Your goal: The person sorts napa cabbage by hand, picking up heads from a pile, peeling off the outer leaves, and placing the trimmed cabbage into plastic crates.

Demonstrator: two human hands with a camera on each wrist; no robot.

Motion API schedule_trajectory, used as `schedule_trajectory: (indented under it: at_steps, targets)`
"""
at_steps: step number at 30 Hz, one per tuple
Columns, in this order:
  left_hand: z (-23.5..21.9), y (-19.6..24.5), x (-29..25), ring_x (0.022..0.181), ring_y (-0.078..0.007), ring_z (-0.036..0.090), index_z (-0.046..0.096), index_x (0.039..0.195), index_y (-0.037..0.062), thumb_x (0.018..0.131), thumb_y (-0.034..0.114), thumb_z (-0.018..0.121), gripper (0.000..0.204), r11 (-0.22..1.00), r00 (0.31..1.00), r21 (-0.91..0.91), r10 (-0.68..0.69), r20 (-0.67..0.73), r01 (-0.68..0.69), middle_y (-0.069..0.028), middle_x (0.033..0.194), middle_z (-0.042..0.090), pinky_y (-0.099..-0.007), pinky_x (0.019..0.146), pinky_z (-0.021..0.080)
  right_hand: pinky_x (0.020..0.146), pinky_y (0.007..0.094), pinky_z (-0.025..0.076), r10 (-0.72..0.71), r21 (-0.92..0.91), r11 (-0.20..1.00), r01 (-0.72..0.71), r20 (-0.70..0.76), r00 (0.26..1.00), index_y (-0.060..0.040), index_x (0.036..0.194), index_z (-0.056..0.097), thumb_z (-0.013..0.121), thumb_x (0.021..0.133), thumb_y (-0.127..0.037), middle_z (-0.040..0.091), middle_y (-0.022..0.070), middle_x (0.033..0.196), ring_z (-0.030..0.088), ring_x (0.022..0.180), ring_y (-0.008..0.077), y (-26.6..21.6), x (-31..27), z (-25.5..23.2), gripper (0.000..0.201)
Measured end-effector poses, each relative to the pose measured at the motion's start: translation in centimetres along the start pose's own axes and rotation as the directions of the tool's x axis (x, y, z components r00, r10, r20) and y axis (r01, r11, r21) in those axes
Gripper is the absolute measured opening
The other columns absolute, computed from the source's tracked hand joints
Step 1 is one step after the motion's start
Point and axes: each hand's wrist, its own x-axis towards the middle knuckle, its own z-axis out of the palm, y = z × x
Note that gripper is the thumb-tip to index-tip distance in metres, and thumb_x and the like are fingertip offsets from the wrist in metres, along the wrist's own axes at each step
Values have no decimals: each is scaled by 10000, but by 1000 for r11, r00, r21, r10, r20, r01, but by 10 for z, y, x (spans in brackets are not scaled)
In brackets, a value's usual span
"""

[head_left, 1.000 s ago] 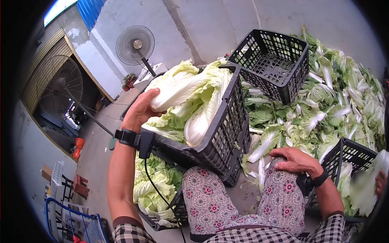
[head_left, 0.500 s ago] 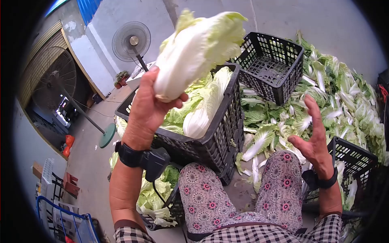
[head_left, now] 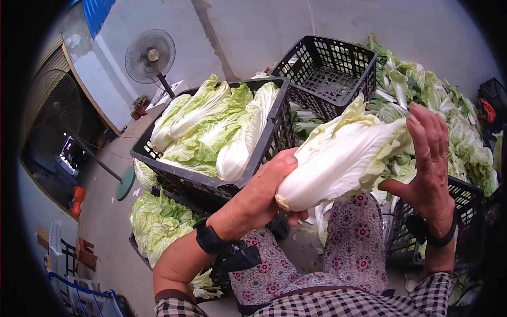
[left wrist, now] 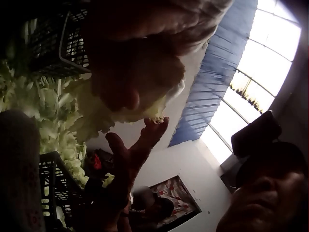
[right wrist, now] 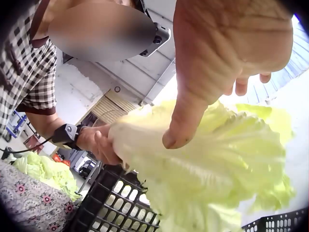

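My left hand (head_left: 259, 193) grips a napa cabbage (head_left: 338, 158) by its white root end and holds it slantwise above my lap. The leafy tip points to the right, toward my right hand (head_left: 425, 169). That hand is raised with straight fingers and thumb spread around the tip. In the right wrist view, the right thumb (right wrist: 181, 128) overlaps the pale leaves of the cabbage (right wrist: 207, 164). A black plastic crate (head_left: 274, 127) stands left of the held cabbage, with several napa cabbages (head_left: 203, 119) lying in it.
Another black crate (head_left: 338, 100) stands behind, beside a large heap of loose leaves (head_left: 454, 127) along the wall. More cabbages (head_left: 158, 222) fill a lower crate at my left knee. One crate (head_left: 465, 201) is by my right knee. A standing fan (head_left: 153, 55) is at the back left.
My left hand has lifted the cabbage from over the crate and brought it right, in front of my body. My right hand has risen from my knee to the cabbage's leafy end.
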Motion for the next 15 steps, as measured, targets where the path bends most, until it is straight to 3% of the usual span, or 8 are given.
schedule_trajectory:
  at_steps: [3, 4, 6, 7, 8, 10, 12, 15]
  targets:
    - [-5, -11, -1, 534, -178, 614, 349, 1302, 17, 913, 440, 390, 577, 997, 997, 30, -77, 6, 77, -169, 920, 606, -233, 353, 457, 1103, 486, 186, 5, 43, 999, -10, 109, 994, -121, 1380, 337, 859, 354, -243, 287, 157, 1446, 288, 1337, 337, -4, -1, -1, 1158]
    - [-4, -10, -3, 590, -174, 622, 350, 1310, 7, 909, 437, 402, 590, 991, 995, 105, -89, 38, 85, -166, 957, 603, -238, 409, 477, 1105, 486, 182, 3, 94, 995, -18, 161, 987, -127, 1392, 326, 861, 362, -239, 276, 158, 1454, 276, 1345, 335, -4, 0, 4, 1166]
    - [-1, -4, -9, 702, -166, 639, 354, 1325, -12, 900, 431, 426, 619, 963, 989, 256, -114, 91, 88, -161, 1030, 597, -246, 521, 518, 1100, 456, 228, -44, 359, 932, -52, 252, 967, -123, 1424, 278, 866, 406, -237, 274, 174, 1456, 282, 1345, 340, -3, -4, 23, 1181]
    - [-4, -11, -6, 944, -156, 602, 366, 1331, -40, 883, 422, 464, 651, 929, 996, 365, 24, 82, -52, -148, 1153, 562, -269, 782, 497, 1099, 444, 238, -65, 502, 859, -101, 303, 951, -116, 1427, 270, 865, 421, -243, 275, 176, 1455, 285, 1343, 341, 1, -8, 31, 1175]
    - [-4, -9, -8, 994, -156, 578, 379, 1323, -42, 876, 419, 471, 648, 938, 998, 346, 3, 69, -27, -144, 1175, 553, -273, 833, 467, 1099, 432, 247, -98, 630, 761, -158, 352, 931, -110, 1429, 263, 864, 435, -250, 277, 178, 1454, 289, 1341, 343, 2, -10, 36, 1170]
    - [-7, -4, -15, 1093, -155, 530, 404, 1306, -47, 863, 412, 485, 642, 950, 998, 311, -41, 50, 24, -136, 1219, 535, -281, 936, 407, 1060, 408, 325, -173, 642, 758, -118, 371, 912, -82, 1431, 242, 836, 513, -271, 303, 186, 1440, 350, 1303, 356, 0, -9, 39, 1110]
    - [-15, -9, -17, 1005, -137, 552, 402, 1305, -45, 907, 494, 429, 671, 942, 999, 336, -2, 50, -15, -118, 1151, 566, -265, 855, 437, 1041, 410, 353, -207, 654, 748, -110, 388, 898, -82, 1437, 223, 821, 545, -275, 306, 185, 1439, 377, 1286, 355, -7, -11, 43, 1090]
    - [-19, -15, -18, 843, -111, 572, 405, 1301, -31, 927, 570, 346, 710, 975, 999, 222, 2, 49, -13, -92, 1031, 600, -231, 680, 478, 1005, 372, 384, -195, 806, 562, -187, 348, 917, -56, 1371, 369, 802, 612, -228, 455, 178, 1330, 476, 1204, 330, -7, -19, 61, 891]
